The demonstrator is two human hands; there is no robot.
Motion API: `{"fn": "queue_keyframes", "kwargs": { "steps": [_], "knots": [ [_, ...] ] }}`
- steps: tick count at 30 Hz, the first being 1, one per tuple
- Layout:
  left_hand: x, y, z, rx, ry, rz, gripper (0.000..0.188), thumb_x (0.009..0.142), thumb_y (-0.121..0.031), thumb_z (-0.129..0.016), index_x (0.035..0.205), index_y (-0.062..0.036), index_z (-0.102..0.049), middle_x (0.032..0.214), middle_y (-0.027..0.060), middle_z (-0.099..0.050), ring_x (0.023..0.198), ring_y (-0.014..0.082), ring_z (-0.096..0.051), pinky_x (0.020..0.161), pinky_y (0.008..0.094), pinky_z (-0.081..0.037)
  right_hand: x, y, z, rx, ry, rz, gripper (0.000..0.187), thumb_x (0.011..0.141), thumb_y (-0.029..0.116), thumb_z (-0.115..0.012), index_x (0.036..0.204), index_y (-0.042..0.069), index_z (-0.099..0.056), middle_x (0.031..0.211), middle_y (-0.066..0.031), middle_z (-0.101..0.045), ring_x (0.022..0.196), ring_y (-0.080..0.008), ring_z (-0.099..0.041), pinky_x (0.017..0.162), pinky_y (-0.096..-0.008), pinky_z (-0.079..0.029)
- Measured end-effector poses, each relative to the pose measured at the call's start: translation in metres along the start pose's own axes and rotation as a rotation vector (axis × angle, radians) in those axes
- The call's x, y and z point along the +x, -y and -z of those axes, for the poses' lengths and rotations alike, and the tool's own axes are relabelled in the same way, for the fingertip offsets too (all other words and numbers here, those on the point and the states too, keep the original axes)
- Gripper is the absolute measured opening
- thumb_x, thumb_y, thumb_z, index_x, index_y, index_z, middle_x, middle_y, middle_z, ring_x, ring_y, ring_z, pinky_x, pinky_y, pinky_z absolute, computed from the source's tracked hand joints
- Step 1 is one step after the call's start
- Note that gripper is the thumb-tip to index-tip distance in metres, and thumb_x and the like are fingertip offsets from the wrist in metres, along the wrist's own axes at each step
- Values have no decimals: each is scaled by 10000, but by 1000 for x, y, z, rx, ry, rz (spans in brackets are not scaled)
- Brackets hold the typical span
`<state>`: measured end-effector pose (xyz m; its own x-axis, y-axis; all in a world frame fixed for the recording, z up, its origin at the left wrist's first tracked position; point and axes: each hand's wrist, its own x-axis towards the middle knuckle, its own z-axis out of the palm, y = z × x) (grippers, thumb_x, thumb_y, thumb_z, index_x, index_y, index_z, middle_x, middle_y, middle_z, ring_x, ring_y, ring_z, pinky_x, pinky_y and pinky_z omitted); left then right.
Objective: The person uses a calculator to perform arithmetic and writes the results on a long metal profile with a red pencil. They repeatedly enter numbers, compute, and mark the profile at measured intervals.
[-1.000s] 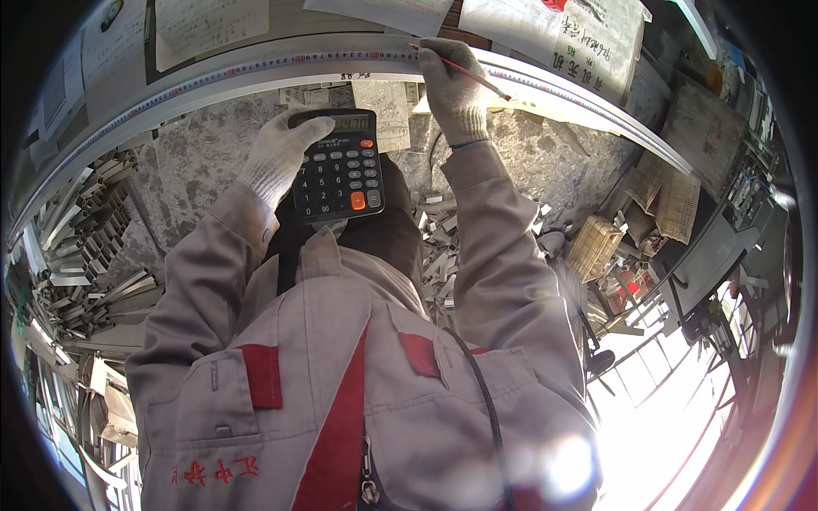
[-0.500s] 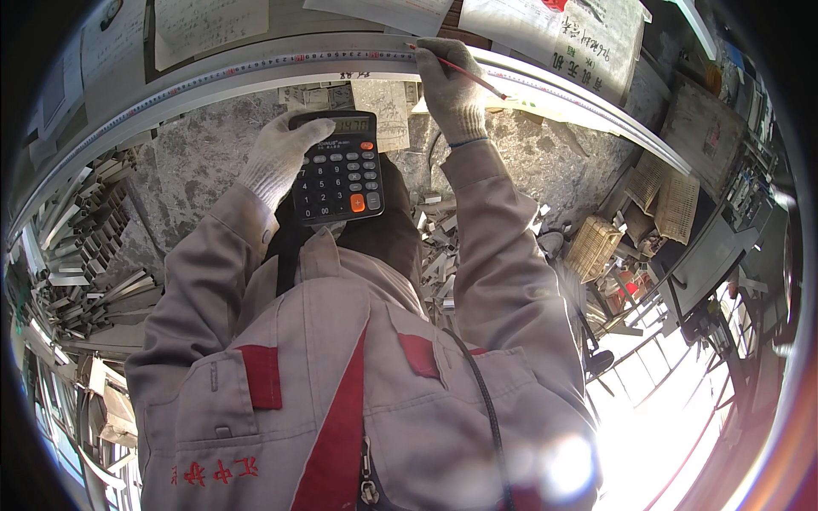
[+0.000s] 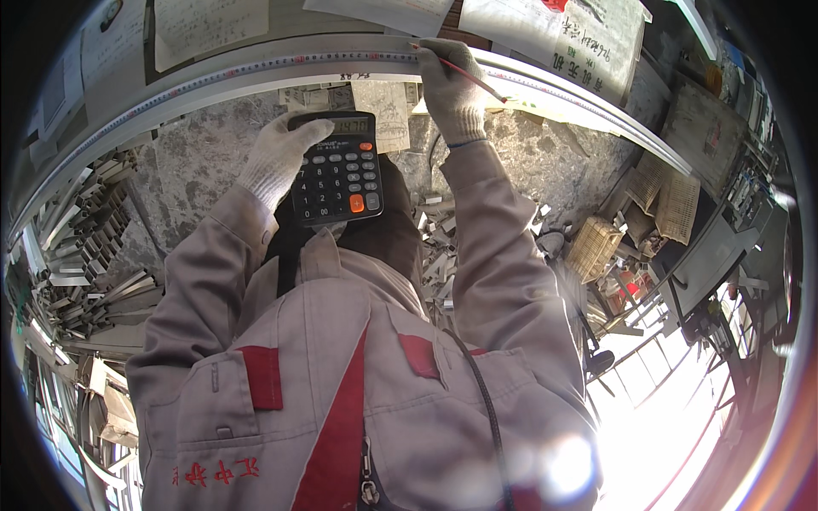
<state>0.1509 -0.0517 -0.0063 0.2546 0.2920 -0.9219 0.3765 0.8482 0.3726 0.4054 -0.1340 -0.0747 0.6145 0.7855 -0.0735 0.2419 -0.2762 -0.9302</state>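
My left hand (image 3: 281, 157), in a whitish knit glove, grips a black calculator (image 3: 336, 175) by its upper left side, thumb beside the lit display. The fingers behind the calculator are hidden. My right hand (image 3: 450, 89), gloved alike, holds a thin red pencil (image 3: 471, 76), whose one end slants down to the right past the knuckles. This hand rests at a long pale metal profile (image 3: 383, 75) that spans the bench edge. Along the profile runs a measuring tape (image 3: 256, 65) with fine markings. Handwritten dark marks show on the profile left of my right hand.
Written paper sheets (image 3: 209, 30) lie beyond the profile. Cut metal offcuts are heaped on the floor at left (image 3: 94, 238) and between my legs and right arm (image 3: 439, 247). Wicker baskets (image 3: 594, 248) stand at right, near a grey metal panel (image 3: 711, 264).
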Motion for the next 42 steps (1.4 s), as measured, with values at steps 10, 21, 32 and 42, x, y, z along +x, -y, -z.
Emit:
{"fn": "queue_keyframes", "kwargs": {
  "steps": [10,21,32,42],
  "knots": [
    [-9,-5,1,-55,28,-31,393,939,-164,-821,1275,1,-702,1115,100,-766,938,156,-740,850,308,-609,-8,22,13,-46,88,-156,185,992,176,-755,1088,19,-755,947,-92,-776,862,-166,-725,805,-337,-593],
    [-8,13,19,-83,71,-61,406,946,-138,-817,1297,33,-707,1135,102,-779,979,166,-736,919,319,-591,-24,27,-22,160,114,-196,129,996,77,-750,1107,13,-753,993,-69,-775,901,-133,-703,829,-303,-587],
    [-17,16,31,-47,53,-52,370,953,-136,-811,1267,30,-710,1100,101,-782,945,148,-740,857,295,-607,-21,19,-60,182,33,-102,149,1005,93,-738,1124,4,-742,1013,-79,-767,911,-139,-692,841,-309,-581],
    [-14,18,38,-33,69,-51,393,951,-160,-813,1276,34,-708,1102,103,-780,944,151,-739,861,296,-601,-20,19,-64,164,11,-95,146,997,98,-757,1111,7,-750,997,-81,-772,902,-134,-697,826,-311,-583]
  ]
}}
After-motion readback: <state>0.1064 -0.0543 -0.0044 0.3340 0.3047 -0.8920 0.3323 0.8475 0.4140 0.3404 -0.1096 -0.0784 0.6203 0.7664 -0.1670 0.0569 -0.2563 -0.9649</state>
